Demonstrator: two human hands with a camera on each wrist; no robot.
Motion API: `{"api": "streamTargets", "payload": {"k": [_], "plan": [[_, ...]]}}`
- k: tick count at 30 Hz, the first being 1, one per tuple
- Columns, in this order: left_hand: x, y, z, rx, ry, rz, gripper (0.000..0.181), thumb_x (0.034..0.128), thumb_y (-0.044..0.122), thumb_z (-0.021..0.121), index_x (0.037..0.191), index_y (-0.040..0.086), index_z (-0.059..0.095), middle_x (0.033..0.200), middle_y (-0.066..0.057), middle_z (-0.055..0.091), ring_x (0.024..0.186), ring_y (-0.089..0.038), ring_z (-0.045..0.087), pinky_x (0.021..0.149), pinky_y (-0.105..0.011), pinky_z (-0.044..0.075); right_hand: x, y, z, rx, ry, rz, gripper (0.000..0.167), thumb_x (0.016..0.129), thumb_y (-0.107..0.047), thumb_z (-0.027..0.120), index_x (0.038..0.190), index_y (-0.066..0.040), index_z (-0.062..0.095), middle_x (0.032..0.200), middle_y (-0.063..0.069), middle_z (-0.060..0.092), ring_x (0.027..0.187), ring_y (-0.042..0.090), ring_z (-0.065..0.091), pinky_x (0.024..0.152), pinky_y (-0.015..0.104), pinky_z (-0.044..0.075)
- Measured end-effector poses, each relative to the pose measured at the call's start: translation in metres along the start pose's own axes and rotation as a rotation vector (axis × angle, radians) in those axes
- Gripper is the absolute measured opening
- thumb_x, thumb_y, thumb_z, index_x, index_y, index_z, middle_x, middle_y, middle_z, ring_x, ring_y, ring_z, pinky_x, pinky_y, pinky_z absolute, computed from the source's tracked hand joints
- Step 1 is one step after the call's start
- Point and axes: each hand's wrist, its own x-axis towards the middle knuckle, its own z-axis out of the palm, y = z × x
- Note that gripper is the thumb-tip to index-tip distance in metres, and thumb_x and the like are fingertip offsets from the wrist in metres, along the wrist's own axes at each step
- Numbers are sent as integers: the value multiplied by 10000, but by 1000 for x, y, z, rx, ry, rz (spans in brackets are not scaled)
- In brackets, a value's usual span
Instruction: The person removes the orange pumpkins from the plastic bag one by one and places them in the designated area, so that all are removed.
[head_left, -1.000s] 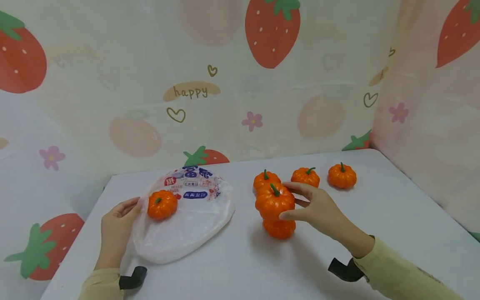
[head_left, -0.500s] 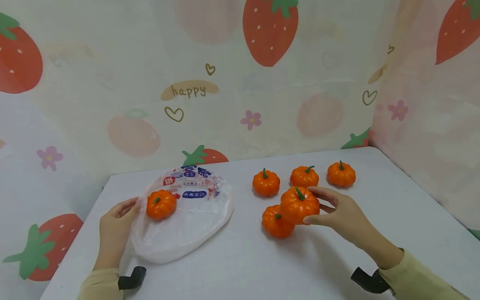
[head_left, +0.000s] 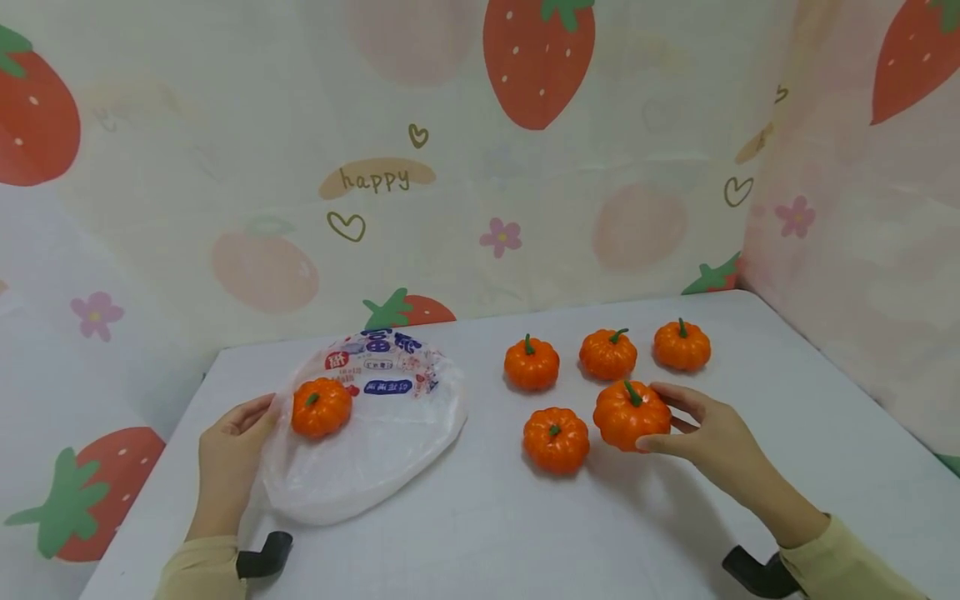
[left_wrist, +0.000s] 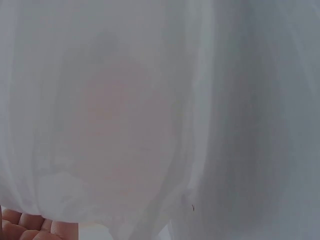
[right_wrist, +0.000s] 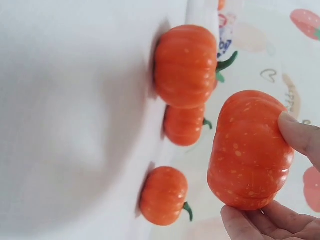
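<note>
My left hand (head_left: 238, 450) pinches the left edge of a white plastic bag (head_left: 397, 433) with blue and red print. A small orange pumpkin (head_left: 321, 407) lies at the bag's left side, close to my fingertips. In the left wrist view, a faint reddish shape (left_wrist: 120, 120) shows through the film. My right hand (head_left: 708, 433) grips another small orange pumpkin (head_left: 628, 418) by its side, thumb and fingers around it, above the table. Just left of it, a pumpkin (head_left: 557, 442) with a green stem sits on the table, apart from the held one.
Toward the back of the white table (head_left: 465, 542) stand a left pumpkin (head_left: 532, 365), a middle pumpkin (head_left: 608, 356) and a right pumpkin (head_left: 682, 347), spaced apart in a row. A strawberry-patterned curtain (head_left: 450, 167) closes off the back and sides.
My right hand has moved right with its pumpkin, away from in front of the two left pumpkins, which now show fully. My left hand keeps its hold on the bag.
</note>
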Motion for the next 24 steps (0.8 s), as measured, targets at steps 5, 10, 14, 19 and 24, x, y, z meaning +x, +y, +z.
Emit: {"api": "streamTargets", "payload": {"k": [5,10,14,19,24], "plan": [[1,-1,0,3,4,3,544,975,508,551,1405,175,571,1403,-81,607,1269,-148,541,1035,-194,484,1,8,-3,-22,5,38,869,817,-264,825,1501,24,372,1551,252,385,1418,419,390,1043,421,442],[2,-1,0,11,-1,14,534,982,499,544,1405,175,571,1408,-92,602,1260,-135,542,1035,-191,478,4,16,-5,-40,1,65,856,827,-233,813,1499,42,360,1554,267,369,1427,434,364,1062,448,425],[1,-1,0,5,2,20,529,977,491,560,1393,166,581,1399,-87,610,1226,-103,557,1015,-166,490,7,22,-7,-49,-4,79,876,818,-233,820,1499,57,351,1552,281,361,1430,441,355,1075,454,415],[0,0,0,1,15,16,519,975,485,568,1387,171,588,1358,-31,644,1196,-60,564,1019,-169,489,11,29,-9,-63,-5,95,885,813,-237,823,1500,57,349,1554,281,356,1432,442,349,1091,471,412],[-1,1,-1,-5,22,18,520,974,486,569,1387,171,589,1355,-30,645,1171,-40,571,1008,-155,486,16,34,-10,-85,-13,119,862,821,-214,808,1500,56,349,1548,286,359,1431,452,340,1112,520,402]]}}
